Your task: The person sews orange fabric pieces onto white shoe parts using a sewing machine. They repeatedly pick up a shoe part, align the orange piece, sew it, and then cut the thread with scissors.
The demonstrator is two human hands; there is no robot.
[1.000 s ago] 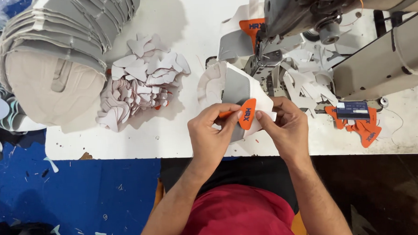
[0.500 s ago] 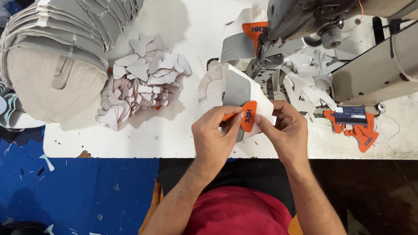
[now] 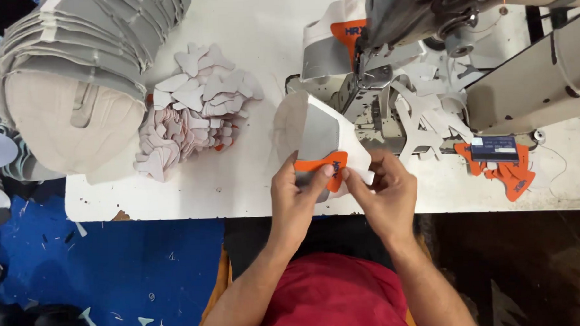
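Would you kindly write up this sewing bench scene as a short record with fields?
left hand: pinches the orange patch against the grey-white panel
right hand: grips the panel's lower edge beside the patch
sewing machine: behind the hands, another panel under its head
pink cutouts: piled on the table left of the hands
stacked panels: large curved stack at far left
spare patches: orange, at right under a small dark card

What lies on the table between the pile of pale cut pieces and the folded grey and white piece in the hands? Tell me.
In the head view, only bare white table separates the pile of pale cut pieces from the folded grey and white piece; nothing lies there.
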